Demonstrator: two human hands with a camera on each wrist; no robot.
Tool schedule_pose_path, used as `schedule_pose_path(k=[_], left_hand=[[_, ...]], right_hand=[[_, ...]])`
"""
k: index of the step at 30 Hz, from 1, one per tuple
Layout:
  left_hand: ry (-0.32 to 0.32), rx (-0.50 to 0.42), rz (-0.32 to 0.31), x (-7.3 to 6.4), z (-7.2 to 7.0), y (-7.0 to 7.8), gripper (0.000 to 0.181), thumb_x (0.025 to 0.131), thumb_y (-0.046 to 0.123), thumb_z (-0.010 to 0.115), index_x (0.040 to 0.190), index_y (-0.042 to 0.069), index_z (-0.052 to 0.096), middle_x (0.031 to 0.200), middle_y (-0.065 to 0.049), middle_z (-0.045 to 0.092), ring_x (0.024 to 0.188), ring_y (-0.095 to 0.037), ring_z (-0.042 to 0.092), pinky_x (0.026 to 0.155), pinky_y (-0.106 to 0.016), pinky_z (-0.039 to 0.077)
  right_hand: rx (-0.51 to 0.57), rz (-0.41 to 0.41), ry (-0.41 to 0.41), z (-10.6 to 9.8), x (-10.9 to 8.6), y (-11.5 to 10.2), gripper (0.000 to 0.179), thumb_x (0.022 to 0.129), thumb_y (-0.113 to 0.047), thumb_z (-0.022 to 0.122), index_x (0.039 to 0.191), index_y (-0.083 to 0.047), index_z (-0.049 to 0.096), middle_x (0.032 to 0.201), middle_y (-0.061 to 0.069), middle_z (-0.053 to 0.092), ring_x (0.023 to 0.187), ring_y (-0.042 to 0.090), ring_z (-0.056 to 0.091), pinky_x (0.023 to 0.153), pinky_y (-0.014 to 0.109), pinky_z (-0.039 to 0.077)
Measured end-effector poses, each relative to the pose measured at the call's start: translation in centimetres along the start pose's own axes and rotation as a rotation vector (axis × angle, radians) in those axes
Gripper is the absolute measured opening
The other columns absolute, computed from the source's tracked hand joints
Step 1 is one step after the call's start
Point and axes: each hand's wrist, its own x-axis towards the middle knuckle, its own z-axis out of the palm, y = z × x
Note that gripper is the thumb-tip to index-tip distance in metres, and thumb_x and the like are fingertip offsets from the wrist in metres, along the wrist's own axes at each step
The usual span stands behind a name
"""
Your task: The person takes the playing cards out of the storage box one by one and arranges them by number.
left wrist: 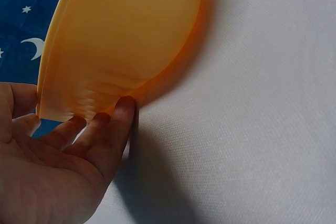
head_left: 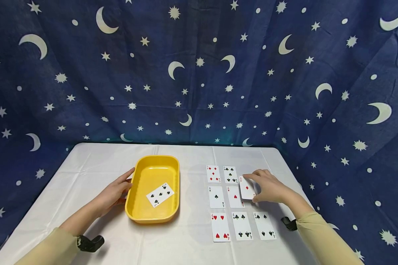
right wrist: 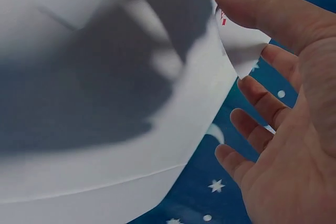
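My right hand [head_left: 268, 187] pinches an ace of diamonds [head_left: 245, 188] between thumb and fingers. The card is tilted, its left edge over the ace of hearts [head_left: 234, 198]; in the right wrist view the held card [right wrist: 239, 53] looks bent near the thumb. At left, my left hand [head_left: 114, 193] rests its fingers against the outer wall of a yellow tray [head_left: 137, 219], without curling round it; the left wrist view shows fingertips [left wrist: 125, 107] touching that wall. A five of spades [head_left: 160, 195] lies slanted and face up in the tray.
Several cards lie face up in rows: five of diamonds [head_left: 213, 173], five of clubs [head_left: 230, 175], ace of clubs [head_left: 216, 197], four of hearts [head_left: 220, 227], four of clubs [head_left: 242, 226], four of spades [head_left: 265, 226]. A white cloth covers the table [head_left: 192, 154]; a starry curtain [head_left: 192, 92] hangs behind.
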Motion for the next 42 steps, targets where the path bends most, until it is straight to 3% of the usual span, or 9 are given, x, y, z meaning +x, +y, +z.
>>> schedule_pose_path(k=[19, 42], left_hand=[[-0.001, -0.002, -0.011, 0.2, 0.0, -0.3, 0.067, 0.108, 0.022, 0.040, 0.166, 0.030, 0.008, 0.165, -0.025, 0.020, 0.141, -0.042, 0.042, 0.101, -0.051, 0.051], [0.008, 0.026, -0.014, 0.3, 0.0, -0.2, 0.068, 0.107, 0.023, 0.040, 0.166, 0.031, 0.008, 0.166, -0.025, 0.021, 0.140, -0.043, 0.042, 0.101, -0.051, 0.051]], right_hand=[[0.071, 0.079, -0.071, 1.9, -1.2, 2.4, 0.090, 0.066, -0.019, 0.093, 0.148, -0.017, 0.055, 0.138, 0.016, 0.052, 0.128, 0.039, 0.041, 0.104, 0.063, 0.040], [0.119, 0.119, -0.147, 1.9, -0.8, 2.2, 0.093, 0.065, -0.014, 0.092, 0.149, -0.020, 0.054, 0.140, 0.014, 0.048, 0.127, 0.038, 0.040, 0.099, 0.062, 0.043]])
